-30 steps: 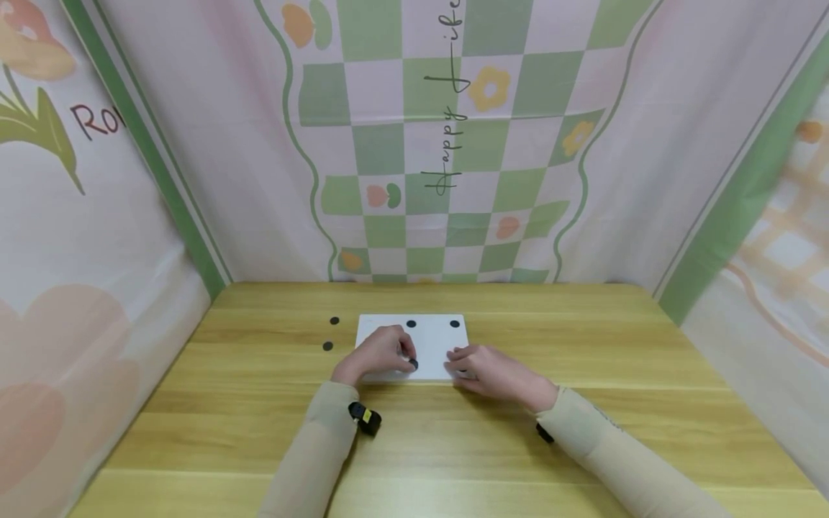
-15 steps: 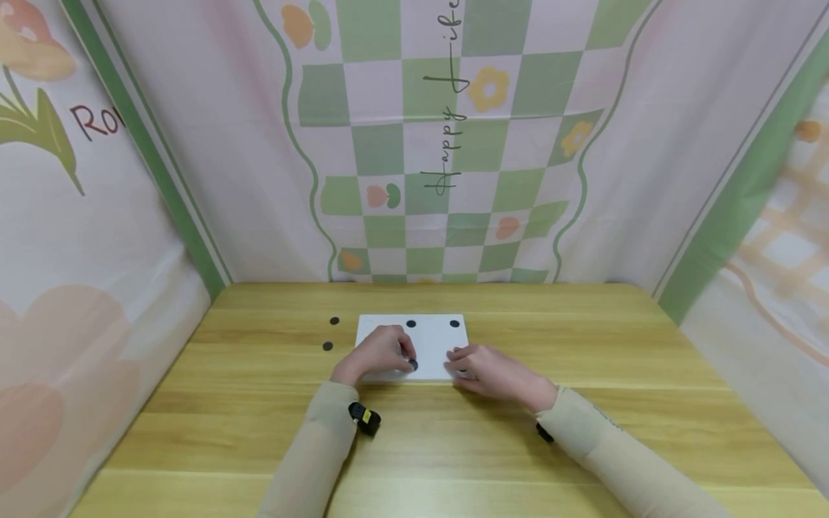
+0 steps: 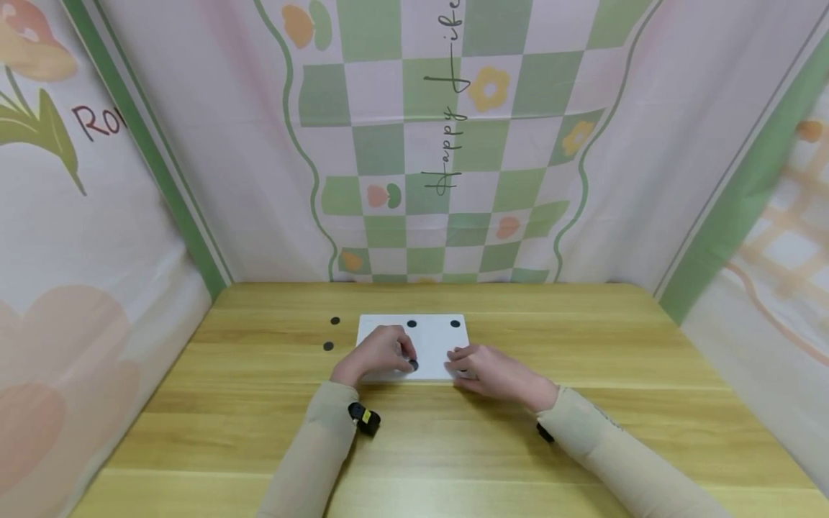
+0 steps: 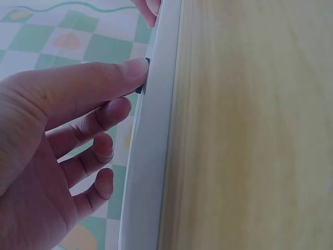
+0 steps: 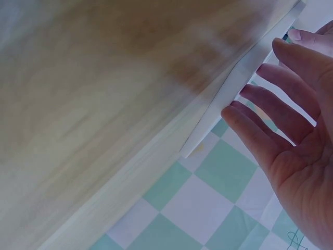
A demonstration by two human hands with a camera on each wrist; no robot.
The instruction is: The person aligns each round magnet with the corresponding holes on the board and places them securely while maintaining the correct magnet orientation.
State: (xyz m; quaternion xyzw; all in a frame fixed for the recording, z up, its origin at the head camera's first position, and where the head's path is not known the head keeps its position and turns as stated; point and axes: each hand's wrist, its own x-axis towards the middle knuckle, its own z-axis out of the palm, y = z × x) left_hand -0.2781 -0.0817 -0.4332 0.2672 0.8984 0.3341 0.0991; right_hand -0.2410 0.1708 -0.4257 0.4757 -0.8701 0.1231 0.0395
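Observation:
A white rectangular board or flat box lies on the table with black discs on top. My left hand is over its left half, thumb and fingers at a small black disc near the front edge. In the left wrist view the thumb tip covers part of that black disc; the index finger is mostly hidden behind the thumb. My right hand rests its fingertips on the white piece's right end, fingers slightly bent. A dark spot under that hand is mostly hidden. Black discs sit at the back middle and back right corner.
Two loose black discs, one farther back and one nearer, lie on the wooden table left of the white piece. Patterned cloth hangs behind the table and at both sides.

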